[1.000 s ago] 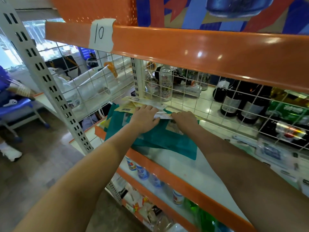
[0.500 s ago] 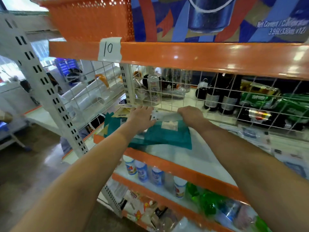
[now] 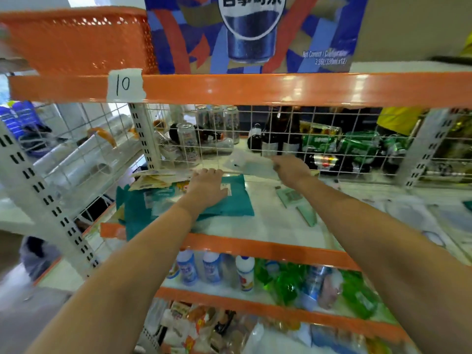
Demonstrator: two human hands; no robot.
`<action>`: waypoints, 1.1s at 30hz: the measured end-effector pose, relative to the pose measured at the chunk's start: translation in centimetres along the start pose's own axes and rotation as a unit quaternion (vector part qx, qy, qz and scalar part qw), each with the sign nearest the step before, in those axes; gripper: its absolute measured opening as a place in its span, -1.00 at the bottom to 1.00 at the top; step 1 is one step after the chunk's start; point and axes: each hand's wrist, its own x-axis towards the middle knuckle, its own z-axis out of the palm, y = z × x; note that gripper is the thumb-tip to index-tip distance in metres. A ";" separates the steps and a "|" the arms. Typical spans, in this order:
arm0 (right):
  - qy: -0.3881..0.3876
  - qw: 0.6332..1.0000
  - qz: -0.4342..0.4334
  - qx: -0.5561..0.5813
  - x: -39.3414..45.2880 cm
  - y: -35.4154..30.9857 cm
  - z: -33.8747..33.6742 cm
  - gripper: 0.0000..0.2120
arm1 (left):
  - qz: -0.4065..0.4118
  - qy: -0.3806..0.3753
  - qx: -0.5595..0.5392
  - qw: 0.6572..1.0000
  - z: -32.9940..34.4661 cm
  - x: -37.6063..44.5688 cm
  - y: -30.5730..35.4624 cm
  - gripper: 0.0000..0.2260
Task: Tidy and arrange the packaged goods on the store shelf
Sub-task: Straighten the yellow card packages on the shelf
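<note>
Flat teal packets [image 3: 229, 204] lie in a loose pile on the white shelf [image 3: 268, 226] at its left end, with yellowish packets [image 3: 150, 181] fanned behind them. My left hand [image 3: 207, 186] rests palm down on the teal pile, fingers straight. My right hand [image 3: 291, 169] pinches a thin white packet [image 3: 246, 164] and holds it lifted just above the shelf near the wire back grid. A small pale green packet [image 3: 293, 196] lies on the shelf under my right forearm.
A wire mesh [image 3: 332, 139] backs the shelf, with cans and dark bottles behind it. The orange beam above carries a paper tag marked 10 [image 3: 125, 84]. Above stand an orange basket [image 3: 76, 39] and a cola carton [image 3: 255, 34]. Bottles fill the lower shelf [image 3: 212, 269].
My right hand has lifted the white packet off the pile and carried it right. My left hand stays on the teal packets. The camera has tilted up.
</note>
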 end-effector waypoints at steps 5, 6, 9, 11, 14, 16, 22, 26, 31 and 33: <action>0.004 0.997 0.052 0.064 -1.9 1.7 -1.6 -0.76 | 0.037 0.004 0.002 0.999 -0.2 0.7 3.4 -0.51; 0.006 0.996 0.058 0.071 -2.1 2.1 -1.8 -0.77 | 0.044 0.004 0.005 0.999 -0.2 0.8 4.1 -0.51; 0.003 0.992 0.082 0.098 -2.8 3.7 -2.6 -0.88 | 0.056 0.005 0.011 0.998 -0.3 1.1 6.3 -0.51; 0.001 0.989 0.093 0.118 -3.5 4.8 -3.2 -0.80 | 0.064 0.002 0.012 0.998 -0.4 1.3 7.7 -0.51; -0.002 0.981 0.128 0.147 -4.5 6.8 -4.0 -0.68 | 0.079 0.001 0.023 0.997 -0.4 1.5 10.0 -0.51; -0.001 0.976 0.150 0.156 -4.9 8.4 -4.2 -0.69 | 0.092 0.001 0.027 0.995 -0.4 1.6 11.7 -0.51; 0.011 0.947 0.206 0.245 -6.9 13.6 -5.2 -0.70 | 0.124 0.028 0.010 0.992 -0.4 2.2 16.7 -0.55; 0.053 0.906 0.258 0.332 -8.7 16.6 -5.4 -0.67 | 0.149 0.031 -0.007 0.988 -0.4 2.9 19.7 -0.55; 0.101 0.872 0.299 0.375 -11.2 19.3 -5.3 -0.62 | 0.202 0.029 -0.013 0.979 -0.8 3.7 23.2 -0.55; 0.117 0.859 0.309 0.392 -12.3 20.0 -5.3 -0.64 | 0.225 0.027 -0.016 0.974 -0.8 3.9 24.4 -0.56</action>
